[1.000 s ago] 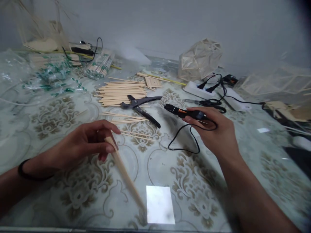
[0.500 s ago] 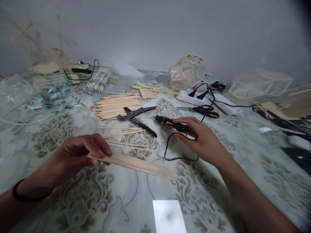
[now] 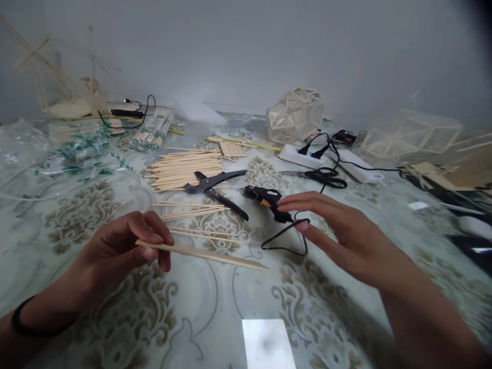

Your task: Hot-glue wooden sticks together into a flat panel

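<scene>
Between the thumb and fingers of my left hand (image 3: 132, 241) is the left end of a flat panel of wooden sticks (image 3: 215, 255), tilted nearly edge-on and held above the table. My right hand (image 3: 338, 230) has its fingers apart and holds nothing. Just left of its fingertips, a black hot glue gun (image 3: 271, 197) lies on the table, its cord (image 3: 284, 250) looping below. Beyond the panel are several loose sticks (image 3: 203, 233) and black-handled cutting pliers (image 3: 215, 187), which rest partly against a pile of sticks (image 3: 184, 166).
A white power strip (image 3: 302, 155) with plugs and black scissors (image 3: 326, 177) lie behind my right hand. A faceted stick model (image 3: 295, 115) stands at the back. Plastic wrappers (image 3: 84, 151) spread on the left; a white rectangle (image 3: 267, 343) is at the near edge.
My right hand has let go of the glue gun and drawn back to the right, fingers spreading. The panel in my left hand has tilted from showing its face to nearly edge-on.
</scene>
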{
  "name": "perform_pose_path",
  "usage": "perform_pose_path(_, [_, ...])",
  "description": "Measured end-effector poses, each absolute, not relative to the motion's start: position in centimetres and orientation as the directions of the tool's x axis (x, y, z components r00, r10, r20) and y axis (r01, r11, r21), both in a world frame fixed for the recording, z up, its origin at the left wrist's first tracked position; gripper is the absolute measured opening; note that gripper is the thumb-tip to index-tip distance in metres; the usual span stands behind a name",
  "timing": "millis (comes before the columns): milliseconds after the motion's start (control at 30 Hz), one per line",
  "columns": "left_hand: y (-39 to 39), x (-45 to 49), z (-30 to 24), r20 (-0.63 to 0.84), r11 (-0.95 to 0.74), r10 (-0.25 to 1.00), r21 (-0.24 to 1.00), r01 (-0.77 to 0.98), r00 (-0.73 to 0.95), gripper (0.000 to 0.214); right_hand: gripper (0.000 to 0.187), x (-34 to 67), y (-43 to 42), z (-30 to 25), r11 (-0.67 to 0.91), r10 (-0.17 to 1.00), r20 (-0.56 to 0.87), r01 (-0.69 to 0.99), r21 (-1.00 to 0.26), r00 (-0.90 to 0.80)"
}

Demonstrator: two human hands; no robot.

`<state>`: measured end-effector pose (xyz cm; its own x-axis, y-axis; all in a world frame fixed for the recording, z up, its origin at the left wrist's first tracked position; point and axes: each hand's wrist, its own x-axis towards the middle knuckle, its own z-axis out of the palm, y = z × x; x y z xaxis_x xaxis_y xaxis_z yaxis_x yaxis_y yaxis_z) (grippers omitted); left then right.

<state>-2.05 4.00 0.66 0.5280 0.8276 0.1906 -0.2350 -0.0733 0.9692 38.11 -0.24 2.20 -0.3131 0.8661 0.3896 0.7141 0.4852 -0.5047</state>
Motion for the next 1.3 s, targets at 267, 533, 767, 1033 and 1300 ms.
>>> perform_pose_path(267, [3.6, -1.6, 0.5, 0.165, -0.058, 0.841, 0.975, -0.216, 0.516, 0.004, 0.041, 32.6, -2.3, 3.4, 0.667, 0.744, 0.466, 0.484, -0.566, -0.479])
perform_pose_path(533, [3.3, -0.9, 1.4, 0.146, -0.065, 0.851, 0.983, -0.174, 0.505, 0.013, 0.019, 32.2, -2.8, 2.8, 0.627, 0.779, 0.461, 0.539, -0.562, -0.426])
perform_pose_path(767, [3.1, -0.9, 1.5, 0.141, -0.125, 0.864, 0.990, -0.066, 0.484, 0.025, 0.019, 31.4, -3.2, 2.4, 0.603, 0.795, 0.502, 0.533, -0.594, -0.341])
perform_pose_path(1033, [3.1, -1.7, 1.2, 0.245, -0.438, 0.800, 0.863, 0.253, 0.548, 0.019, 0.016, 31.2, -3.4, 2.2, 0.565, 0.825, 0.453, 0.529, -0.633, -0.339])
perform_pose_path(1300, [2.1, -1.1, 0.1, 0.274, -0.508, 0.737, 0.828, 0.238, 0.618, 0.025, 0.017, 30.6, -3.7, 2.1, 0.587, 0.805, 0.410, 0.477, -0.654, -0.428])
